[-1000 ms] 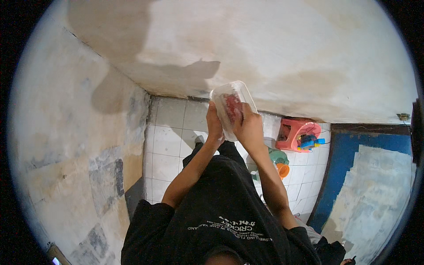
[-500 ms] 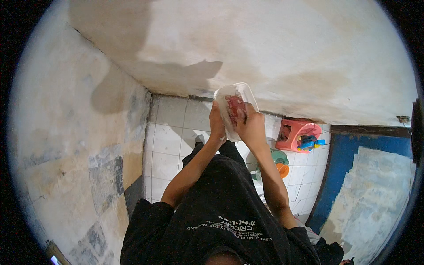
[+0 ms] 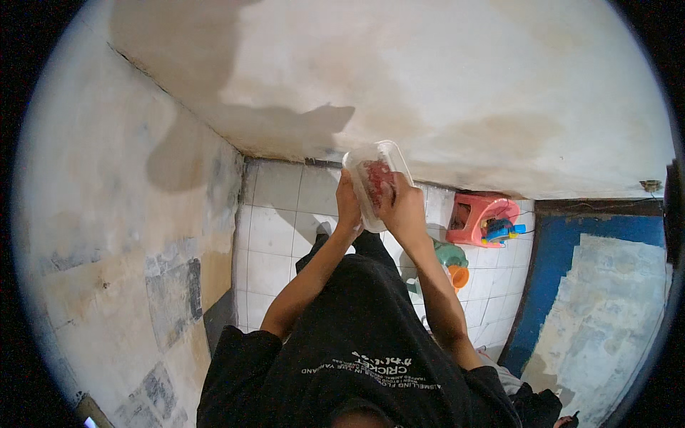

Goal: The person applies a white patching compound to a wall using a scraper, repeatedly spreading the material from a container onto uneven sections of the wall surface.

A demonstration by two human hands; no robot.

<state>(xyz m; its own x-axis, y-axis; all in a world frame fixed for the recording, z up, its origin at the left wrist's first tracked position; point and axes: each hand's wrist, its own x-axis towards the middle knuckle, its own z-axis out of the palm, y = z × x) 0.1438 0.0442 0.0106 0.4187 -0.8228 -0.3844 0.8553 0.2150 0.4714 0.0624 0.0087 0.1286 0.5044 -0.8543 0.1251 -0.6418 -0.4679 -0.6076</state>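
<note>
A white translucent rectangular tub (image 3: 389, 151) is held up in front of my body, tilted, above the tiled floor. My left hand (image 3: 349, 205) is closed around its left side, thumb along the rim. Inside lies a red lump flecked with white (image 3: 375, 177); whether it is a sponge, a cloth or something else I cannot make out. My right hand (image 3: 404, 208) reaches over the tub's right rim. Its fingers are curled against the red lump and hide part of it.
Ahead stands a stained pale wall (image 3: 428, 85), with a patchy wall (image 3: 107, 250) to the left. On the white tiles at the right are a pink plastic stool (image 3: 467, 228) with blue and yellow items, an orange cup (image 3: 457, 275) and a green container (image 3: 451, 252). A blue panel (image 3: 553, 246) lies farther right.
The tub sits slightly lower in the picture. My right fingers have shifted a little on the red lump, which shows more white flecks. My left hand keeps its hold.
</note>
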